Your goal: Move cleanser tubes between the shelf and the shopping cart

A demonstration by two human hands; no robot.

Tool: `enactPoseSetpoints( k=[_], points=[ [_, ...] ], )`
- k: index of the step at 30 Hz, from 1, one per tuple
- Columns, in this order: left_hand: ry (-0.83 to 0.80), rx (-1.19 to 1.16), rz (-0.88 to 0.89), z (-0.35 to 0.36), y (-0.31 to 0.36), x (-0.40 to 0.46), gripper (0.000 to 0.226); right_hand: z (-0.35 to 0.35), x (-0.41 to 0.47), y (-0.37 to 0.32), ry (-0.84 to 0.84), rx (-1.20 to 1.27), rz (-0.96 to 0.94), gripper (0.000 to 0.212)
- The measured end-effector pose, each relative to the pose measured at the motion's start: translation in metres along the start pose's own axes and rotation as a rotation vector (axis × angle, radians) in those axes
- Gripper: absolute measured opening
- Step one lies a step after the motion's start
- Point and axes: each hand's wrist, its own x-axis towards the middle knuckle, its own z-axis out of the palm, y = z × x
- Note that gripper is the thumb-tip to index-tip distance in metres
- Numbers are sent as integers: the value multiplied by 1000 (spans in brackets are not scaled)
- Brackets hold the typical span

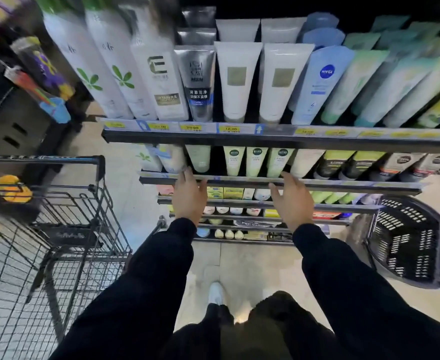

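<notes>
Head view: both hands reach toward the second shelf rail point(239, 178), empty, fingers straight and loosely spread. Just beyond the left hand point(189, 196) fingertips stands a pale green cleanser tube point(199, 158); three white-green tubes point(256, 162) stand cap-down between the hands, the right hand point(293, 201) just below. A wire shopping cart point(58, 229) sits left of the left hand.
</notes>
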Motion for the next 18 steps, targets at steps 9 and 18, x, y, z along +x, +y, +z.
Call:
enactPoseSetpoints(
  k=[9,18],
  points=[
    [-3,-187,-68,9,-1,29,55,10,25,-13,22,97,220,60],
    [-49,-272,-141,22,-2,49,56,20,46,-25,14,193,351,49]
  ],
)
